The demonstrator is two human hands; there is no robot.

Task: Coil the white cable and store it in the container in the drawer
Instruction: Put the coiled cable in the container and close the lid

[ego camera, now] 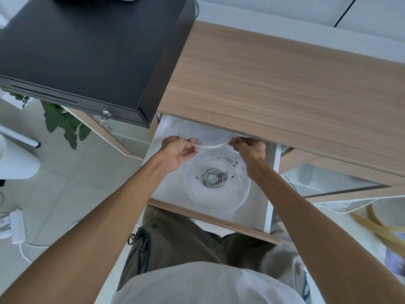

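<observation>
Both hands grip one round clear lid (207, 137), each at an opposite edge. The fingers of the left hand (175, 151) curl over the lid's left rim, thumb beneath. The right hand (248, 148) pinches the right rim between thumb and fingertips. The opposed, two-point hold keeps the thin lid level and centred, which is probably why it is carried this way: a flexible disc sags or tips when held from one side only.

The lid hangs above and just behind one round clear container (219, 183), which sits on the floor of the open white drawer (270, 194). The lid is not seated; the container's near rim shows uncovered. Small pink and grey printed motifs mark the container's far wall.

The white cable (214, 178) lies at the centre of the container floor, wound into one compact coil of several turns. A small connector end appears to project at the coil's right side, though it is too small to tell for certain. Coiling and placing therefore seem complete, and the step in hand is judged to be closing the container.

The drawer stands pulled out from under a wooden desk top (285, 84), whose front edge overhangs the drawer's rear part; this may explain why the lid is held low and far forward. One black box (87, 44) with a key in its lock rests on the left.

Count: two hands, one lid, one container, one coil, one drawer.
</observation>
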